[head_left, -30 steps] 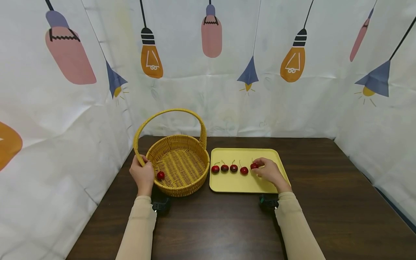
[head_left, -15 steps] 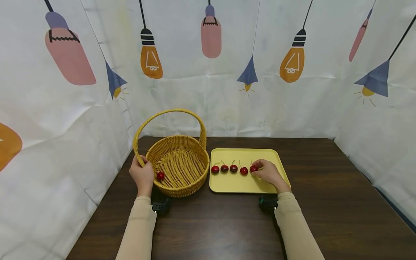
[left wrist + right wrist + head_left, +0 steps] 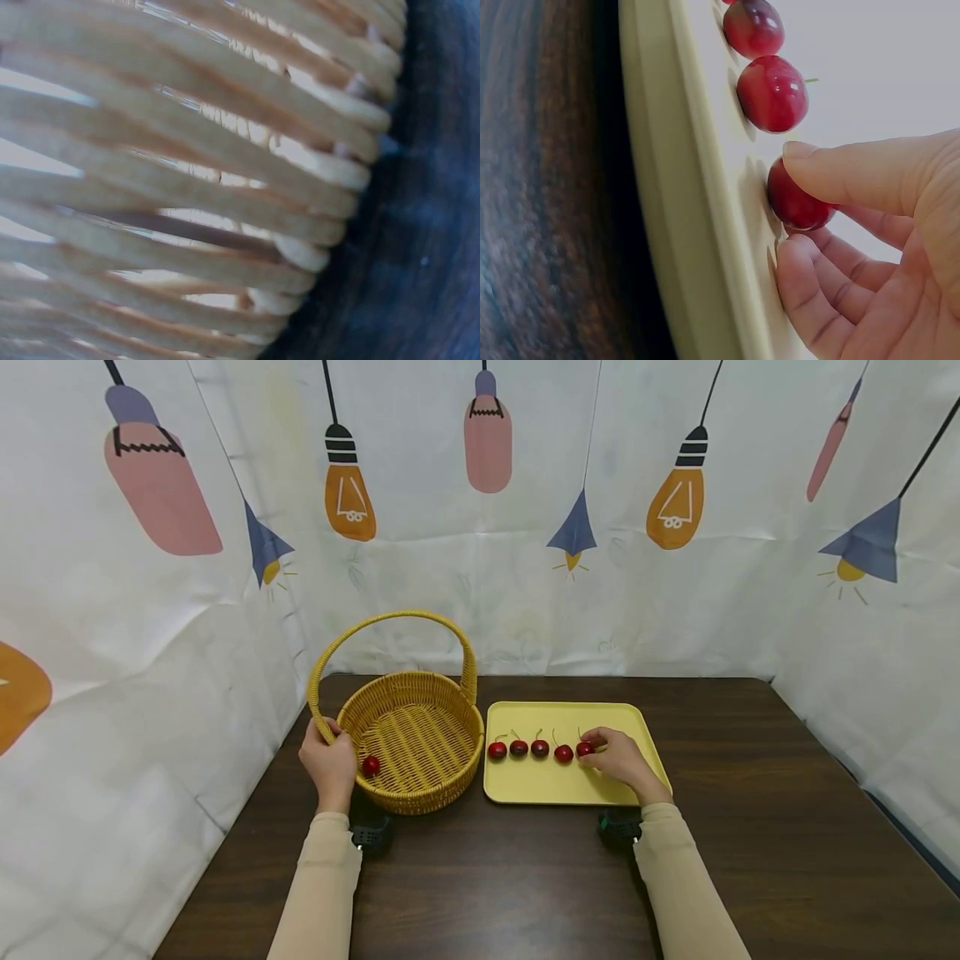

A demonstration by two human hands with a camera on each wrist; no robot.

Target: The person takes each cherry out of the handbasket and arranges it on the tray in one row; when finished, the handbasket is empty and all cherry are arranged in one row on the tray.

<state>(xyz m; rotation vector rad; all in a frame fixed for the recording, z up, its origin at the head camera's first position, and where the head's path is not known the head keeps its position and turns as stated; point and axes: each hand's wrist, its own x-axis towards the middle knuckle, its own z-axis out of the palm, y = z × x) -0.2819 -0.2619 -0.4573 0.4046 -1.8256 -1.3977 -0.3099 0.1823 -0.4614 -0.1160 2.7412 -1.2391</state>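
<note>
My left hand (image 3: 330, 764) grips the lower end of the arched handle on a yellow wicker basket (image 3: 442, 795), at the basket's left side. One red cherry (image 3: 371, 766) lies inside, near the left wall. To the right, a pale yellow tray (image 3: 558, 789) bears a row of dark red cherries with green stems. My right hand (image 3: 621, 763) pinches the rightmost cherry (image 3: 799, 196) between thumb and fingers, low over the tray. Its neighbour, another cherry (image 3: 772, 94), sits just beside it. The left wrist view shows only blurred wicker weave (image 3: 187, 165).
Basket and tray stand side by side on a dark brown wooden table (image 3: 495, 877). Behind the table hangs a white curtain (image 3: 420, 577) printed with lamps and bulbs. A black wrist device (image 3: 619, 825) sits under the right wrist.
My right hand has shifted the pinched cherry very slightly left, towards the row. The left hand and the basket have stayed in place.
</note>
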